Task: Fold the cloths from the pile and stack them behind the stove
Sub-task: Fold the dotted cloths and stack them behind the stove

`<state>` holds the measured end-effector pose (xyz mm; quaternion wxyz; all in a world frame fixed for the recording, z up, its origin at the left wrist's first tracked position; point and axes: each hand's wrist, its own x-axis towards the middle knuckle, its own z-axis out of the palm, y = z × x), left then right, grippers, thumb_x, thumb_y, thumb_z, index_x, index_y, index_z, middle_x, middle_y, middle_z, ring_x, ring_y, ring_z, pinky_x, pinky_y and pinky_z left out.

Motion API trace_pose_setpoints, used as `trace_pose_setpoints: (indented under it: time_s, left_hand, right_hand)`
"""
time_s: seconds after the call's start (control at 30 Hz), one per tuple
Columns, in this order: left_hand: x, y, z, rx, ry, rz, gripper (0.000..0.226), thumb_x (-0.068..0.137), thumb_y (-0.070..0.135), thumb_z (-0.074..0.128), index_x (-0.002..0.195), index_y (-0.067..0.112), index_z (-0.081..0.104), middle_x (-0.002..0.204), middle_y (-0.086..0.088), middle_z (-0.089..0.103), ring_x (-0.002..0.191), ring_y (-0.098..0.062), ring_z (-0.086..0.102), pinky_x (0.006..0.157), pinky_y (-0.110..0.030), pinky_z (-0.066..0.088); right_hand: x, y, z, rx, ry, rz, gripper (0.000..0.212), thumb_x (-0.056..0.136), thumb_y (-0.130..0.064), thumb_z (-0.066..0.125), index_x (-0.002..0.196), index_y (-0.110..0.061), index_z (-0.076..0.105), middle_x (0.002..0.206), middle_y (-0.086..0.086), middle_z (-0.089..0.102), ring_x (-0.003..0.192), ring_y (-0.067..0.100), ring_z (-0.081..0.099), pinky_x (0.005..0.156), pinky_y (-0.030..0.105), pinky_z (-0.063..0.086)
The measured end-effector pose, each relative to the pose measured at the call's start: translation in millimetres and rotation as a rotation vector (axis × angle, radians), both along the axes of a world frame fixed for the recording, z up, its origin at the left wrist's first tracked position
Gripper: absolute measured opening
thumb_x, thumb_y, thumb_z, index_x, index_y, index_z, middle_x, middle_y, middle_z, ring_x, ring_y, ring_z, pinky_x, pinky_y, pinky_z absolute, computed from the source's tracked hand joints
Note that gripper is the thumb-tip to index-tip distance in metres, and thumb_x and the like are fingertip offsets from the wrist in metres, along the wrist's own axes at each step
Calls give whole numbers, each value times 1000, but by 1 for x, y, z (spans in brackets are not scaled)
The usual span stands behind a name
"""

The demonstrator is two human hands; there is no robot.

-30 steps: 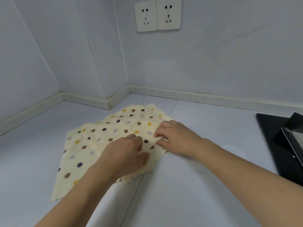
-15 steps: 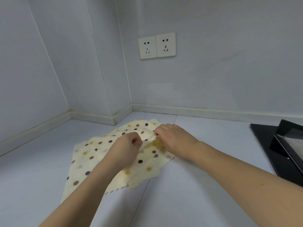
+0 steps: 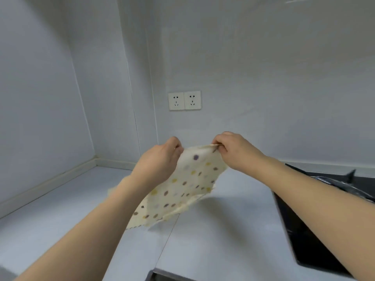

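Grey counter point(image 3: 213, 236), both hands pinching dotted cloth's point(image 3: 188, 183) top edge, lifted

Pale grey walls meeting in a corner, double wall socket point(image 3: 184, 100), light grey countertop point(image 3: 223, 230)

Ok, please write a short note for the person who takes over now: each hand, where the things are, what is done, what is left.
Left hand pinches one top corner of the dotted cloth; right hand pinches the other.
The cloth hangs above the counter, unfolded, its lower edge near the surface.
The stove is at the right; no folded stack is visible behind it.
Done: nothing folded that I can see.
Left: fold this cloth and place it behind the stove.
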<state>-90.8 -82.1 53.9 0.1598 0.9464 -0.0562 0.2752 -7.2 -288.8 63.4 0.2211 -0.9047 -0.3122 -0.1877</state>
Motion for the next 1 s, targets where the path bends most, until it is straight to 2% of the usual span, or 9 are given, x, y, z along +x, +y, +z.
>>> trace_pose_setpoints:
  time_s: [0.1, 0.17, 0.27, 0.4, 0.57, 0.67, 0.77, 0.9, 1.0]
  left_hand:
    - [-35, -14, 24, -146, 74, -114, 19, 100, 34, 45, 90, 20, 54, 67, 8, 61, 52, -2, 48, 52, -22, 40]
    - [-51, -20, 32, -224, 132, -187, 18, 97, 33, 52, 85, 20, 58, 62, 12, 60, 46, -2, 42, 46, -13, 34]
    - [-59, -20, 30, -253, 237, -253, 11, 92, 28, 61, 85, 21, 64, 67, 10, 60, 53, -7, 42, 53, -22, 38]
    - [-47, -20, 7, -209, 361, -239, 4, 92, 27, 60, 89, 25, 63, 74, 9, 58, 55, -8, 51, 53, -21, 42]
    - [-4, -27, -39, -219, 332, -73, 14, 87, 23, 50, 79, 29, 59, 81, -4, 64, 58, -16, 51, 53, -26, 42]
    - [21, -29, -53, -229, 272, -22, 19, 89, 17, 50, 77, 31, 56, 86, 0, 64, 70, -21, 57, 57, -32, 47]
    - [30, -29, -58, -165, 171, -10, 14, 92, 15, 52, 85, 25, 57, 88, 5, 61, 78, -23, 59, 61, -35, 48]
    - [7, -28, -84, 29, 57, -106, 12, 92, 12, 53, 93, 21, 60, 90, 10, 54, 75, -10, 48, 61, -20, 34]
    - [-24, -22, -131, 255, 29, -258, 17, 86, 10, 51, 89, 22, 63, 86, 10, 57, 75, -14, 53, 63, -26, 42]
  right_hand:
    - [-42, -35, 31, 26, 41, -59, 18, 98, -21, 47, 100, -20, 65, 99, -3, 61, 92, 18, 57, 81, 32, 47]
    - [-63, -55, 43, 8, 24, -82, 17, 97, -27, 50, 100, -20, 65, 90, -6, 59, 83, 14, 56, 70, 27, 42]
    - [-79, -75, 46, -66, 34, -120, 17, 98, -29, 49, 99, -22, 65, 83, -10, 55, 75, 9, 52, 64, 25, 37]
    - [-71, -91, 22, -157, 86, -162, 22, 99, -20, 44, 105, -22, 65, 103, -5, 61, 93, 16, 57, 82, 31, 47]
    - [-31, -99, -32, -166, 114, -217, 30, 97, -10, 41, 112, -21, 64, 115, 2, 62, 100, 24, 59, 87, 37, 51]
    - [-9, -95, -50, -87, 88, -260, 32, 96, -9, 40, 112, -20, 65, 115, 4, 62, 99, 25, 59, 86, 37, 51]
    - [-2, -93, -59, -32, 30, -264, 31, 94, -7, 39, 108, -17, 65, 111, 3, 64, 99, 23, 58, 84, 35, 49]
    - [-29, -96, -93, -114, 29, -246, 29, 92, -3, 41, 108, -14, 63, 109, 2, 62, 100, 22, 55, 84, 35, 47]
    - [-59, -100, -134, -170, 83, -246, 27, 89, -4, 45, 105, -16, 63, 108, 1, 62, 101, 23, 55, 82, 33, 44]
